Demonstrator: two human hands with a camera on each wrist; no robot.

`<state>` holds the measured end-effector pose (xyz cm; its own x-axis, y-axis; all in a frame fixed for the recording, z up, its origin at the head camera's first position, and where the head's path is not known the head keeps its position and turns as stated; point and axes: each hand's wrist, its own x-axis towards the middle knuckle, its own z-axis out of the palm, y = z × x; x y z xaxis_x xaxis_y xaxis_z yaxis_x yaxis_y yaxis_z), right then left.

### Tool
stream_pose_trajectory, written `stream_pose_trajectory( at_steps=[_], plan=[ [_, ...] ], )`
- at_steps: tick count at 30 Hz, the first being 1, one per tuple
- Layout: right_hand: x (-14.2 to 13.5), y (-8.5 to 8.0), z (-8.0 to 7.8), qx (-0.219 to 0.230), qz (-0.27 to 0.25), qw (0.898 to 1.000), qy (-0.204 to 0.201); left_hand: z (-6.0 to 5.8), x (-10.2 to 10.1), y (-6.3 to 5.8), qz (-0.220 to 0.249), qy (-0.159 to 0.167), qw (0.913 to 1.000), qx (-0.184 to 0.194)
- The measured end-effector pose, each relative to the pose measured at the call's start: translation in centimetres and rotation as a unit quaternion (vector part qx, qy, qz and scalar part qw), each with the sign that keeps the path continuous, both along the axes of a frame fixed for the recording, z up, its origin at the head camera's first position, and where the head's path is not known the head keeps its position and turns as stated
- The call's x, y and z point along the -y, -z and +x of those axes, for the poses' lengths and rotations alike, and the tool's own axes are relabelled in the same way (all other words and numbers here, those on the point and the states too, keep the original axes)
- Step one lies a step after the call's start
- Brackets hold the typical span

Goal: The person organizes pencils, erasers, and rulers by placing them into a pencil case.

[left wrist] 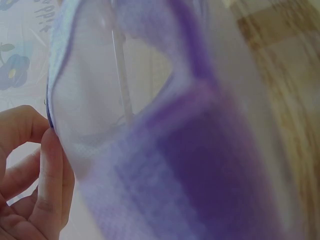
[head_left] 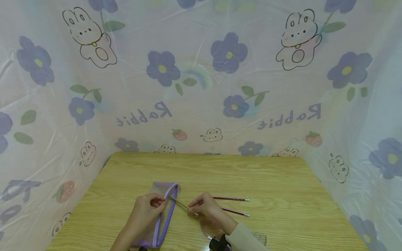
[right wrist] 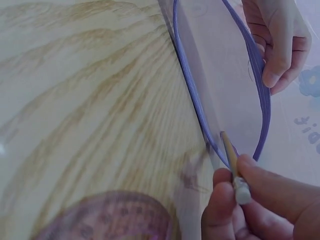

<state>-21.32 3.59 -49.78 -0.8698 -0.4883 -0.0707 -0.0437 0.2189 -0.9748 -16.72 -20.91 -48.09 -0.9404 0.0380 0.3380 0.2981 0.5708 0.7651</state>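
Note:
A mesh pencil case (head_left: 160,188) with purple zip edging lies on the table, its zip undone and mouth spread. My left hand (head_left: 145,211) pinches one zip edge between thumb and fingers, as the left wrist view also shows that hand (left wrist: 42,185) at the rim. Between thumb and fingertips of my right hand (head_left: 209,209) is a slim wood-coloured pencil (head_left: 181,202). Its white eraser end points back towards me in the right wrist view, where the pencil's (right wrist: 229,150) far end reaches into the case's mouth.
Two dark red pencils, an upper one (head_left: 230,199) and a lower one (head_left: 236,212), lie right of my right hand. A clear protractor (head_left: 205,232) is partly under my right forearm. A clear ruler-like piece (head_left: 261,238) lies further right. Printed curtains (head_left: 201,80) surround the table.

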Motion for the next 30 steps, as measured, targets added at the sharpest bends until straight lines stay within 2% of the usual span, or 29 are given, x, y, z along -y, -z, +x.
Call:
stream_pose_trajectory(
  at_steps=[5,13,30],
  plan=[
    [0.2,-0.1,0.0,0.031,-0.013,0.999,0.013,-0.1,-0.1,0.0,-0.002,0.001,1.0000,0.001],
    [0.8,0.3,0.0,0.025,-0.020,0.999,0.027,-0.1,-0.2,-0.1,-0.003,0.003,0.9999,0.015],
    [2.0,0.7,0.1,0.064,-0.051,0.996,0.041,0.2,-0.1,0.1,-0.001,-0.005,0.9997,0.024]
  ],
)
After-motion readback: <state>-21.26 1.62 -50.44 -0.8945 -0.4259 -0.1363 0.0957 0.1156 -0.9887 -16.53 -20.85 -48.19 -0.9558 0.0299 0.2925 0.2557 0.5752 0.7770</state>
